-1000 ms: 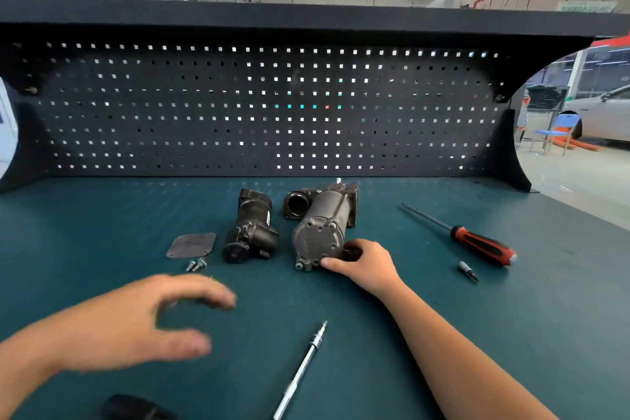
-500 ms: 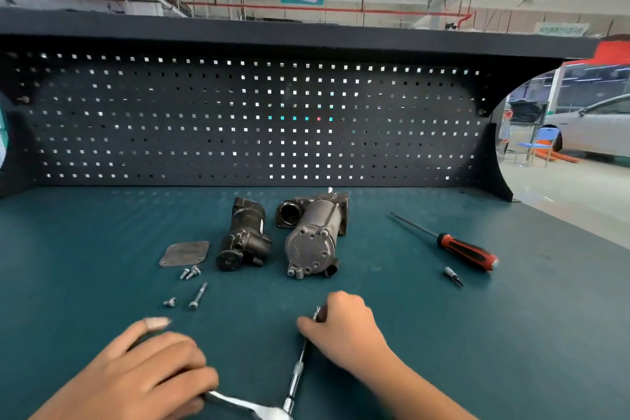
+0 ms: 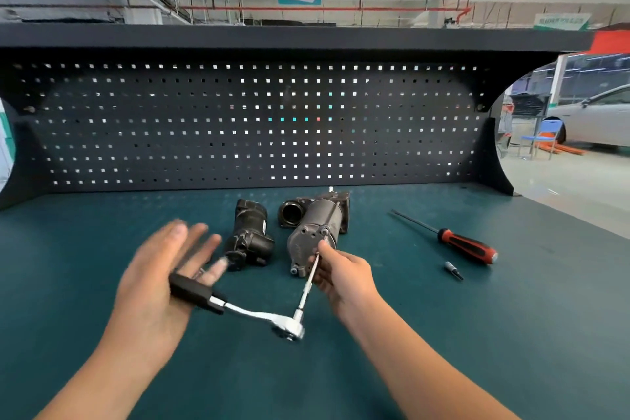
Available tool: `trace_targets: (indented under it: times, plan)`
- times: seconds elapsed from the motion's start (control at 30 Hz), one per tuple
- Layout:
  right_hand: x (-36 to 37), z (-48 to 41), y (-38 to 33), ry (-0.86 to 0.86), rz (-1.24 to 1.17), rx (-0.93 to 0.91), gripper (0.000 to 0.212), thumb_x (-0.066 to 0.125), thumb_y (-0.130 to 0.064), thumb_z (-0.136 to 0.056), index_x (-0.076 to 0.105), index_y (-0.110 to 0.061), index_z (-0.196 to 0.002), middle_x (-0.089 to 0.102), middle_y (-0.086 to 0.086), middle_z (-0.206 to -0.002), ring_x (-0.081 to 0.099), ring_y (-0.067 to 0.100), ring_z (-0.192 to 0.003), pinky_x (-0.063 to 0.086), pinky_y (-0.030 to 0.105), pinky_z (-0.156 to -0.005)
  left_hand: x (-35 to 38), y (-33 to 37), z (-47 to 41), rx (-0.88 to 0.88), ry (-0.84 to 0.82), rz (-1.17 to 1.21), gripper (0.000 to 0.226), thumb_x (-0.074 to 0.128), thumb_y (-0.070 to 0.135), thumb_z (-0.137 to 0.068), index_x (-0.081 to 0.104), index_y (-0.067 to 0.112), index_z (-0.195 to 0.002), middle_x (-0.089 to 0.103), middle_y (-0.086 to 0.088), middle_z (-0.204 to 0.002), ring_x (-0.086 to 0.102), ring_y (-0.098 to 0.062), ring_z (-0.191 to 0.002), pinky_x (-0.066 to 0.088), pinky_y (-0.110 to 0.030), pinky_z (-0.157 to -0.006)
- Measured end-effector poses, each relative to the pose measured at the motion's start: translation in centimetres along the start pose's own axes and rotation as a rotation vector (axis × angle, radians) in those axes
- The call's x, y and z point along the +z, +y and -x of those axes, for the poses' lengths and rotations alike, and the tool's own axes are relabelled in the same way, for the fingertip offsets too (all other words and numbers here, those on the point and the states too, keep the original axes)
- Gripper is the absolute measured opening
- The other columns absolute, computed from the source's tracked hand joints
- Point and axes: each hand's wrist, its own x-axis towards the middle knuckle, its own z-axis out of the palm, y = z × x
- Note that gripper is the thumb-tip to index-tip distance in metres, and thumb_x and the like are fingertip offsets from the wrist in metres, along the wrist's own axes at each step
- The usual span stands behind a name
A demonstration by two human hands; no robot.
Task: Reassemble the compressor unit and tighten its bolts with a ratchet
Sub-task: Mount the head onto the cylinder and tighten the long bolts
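one blurred left hand (image 3: 160, 283), fingers straight, carries the ratchet (image 3: 246, 312) — right hand (image 3: 344, 278) pinches its extension (image 3: 308, 285).

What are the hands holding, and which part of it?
The right hand pinches the ratchet by its thin bar, near the tip. The left hand is open; the black handle lies across its fingers.

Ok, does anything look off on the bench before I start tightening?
One thing: the left hand is open, so the ratchet handle only lies across its palm, ungripped. The right hand pinches the extension bar at the end of the grey compressor body. The black part lies apart beside it, not yet joined.
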Motion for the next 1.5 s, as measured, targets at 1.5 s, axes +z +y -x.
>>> trace_targets:
  times: [1.5]
  plan:
    - [3.8, -1.6, -1.3, 0.184, -0.592, 0.203, 0.027, 0.043, -0.001, -0.096, 0.044, -0.002, -0.069, 0.042, 0.006, -0.061, 0.041, 0.009, -0.025, 0.035, 0.013, -0.029, 5.4, -4.7, 2.6, 0.174, -0.287, -0.318, 0.028, 0.047, 0.042, -0.081, 0.052, 0.015, -0.080, 0.057, 0.004, -0.052, 0.054, -0.011, -0.055, 0.045, -0.027, -0.057]
